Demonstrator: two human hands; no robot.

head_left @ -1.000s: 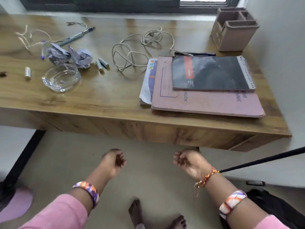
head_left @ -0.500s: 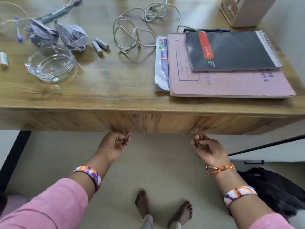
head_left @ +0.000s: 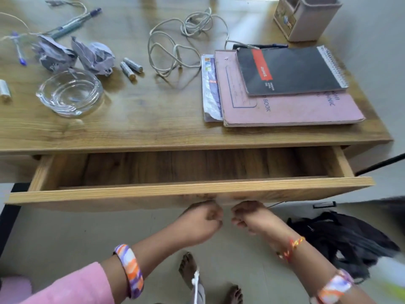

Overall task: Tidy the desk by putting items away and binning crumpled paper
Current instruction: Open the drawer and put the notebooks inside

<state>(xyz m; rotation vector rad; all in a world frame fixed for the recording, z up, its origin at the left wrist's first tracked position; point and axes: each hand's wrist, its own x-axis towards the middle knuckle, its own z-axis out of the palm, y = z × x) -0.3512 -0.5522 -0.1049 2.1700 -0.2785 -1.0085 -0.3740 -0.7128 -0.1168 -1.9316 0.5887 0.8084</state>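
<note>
The wooden desk (head_left: 153,126) has its drawer (head_left: 190,190) pulled out, and the inside looks bare. My left hand (head_left: 201,220) and my right hand (head_left: 249,218) sit close together under the middle of the drawer front, fingers curled at its lower edge. Two crumpled papers (head_left: 54,54) (head_left: 96,55) lie at the back left. Two batteries (head_left: 131,66), a glass bowl (head_left: 70,93), a tangled cable (head_left: 182,44) and a pen (head_left: 74,24) are on the top. A black spiral pad (head_left: 289,69) lies on a pink book (head_left: 295,110).
A beige pen holder (head_left: 304,18) stands at the back right corner. Another battery (head_left: 4,88) and a blue pen (head_left: 18,49) lie at the far left. A black bag (head_left: 341,240) sits on the floor at the right, and my feet are below the drawer.
Both hands rose from below to the drawer front, came together at its middle, and the drawer has slid out toward me. The view has moved closer to the desk.
</note>
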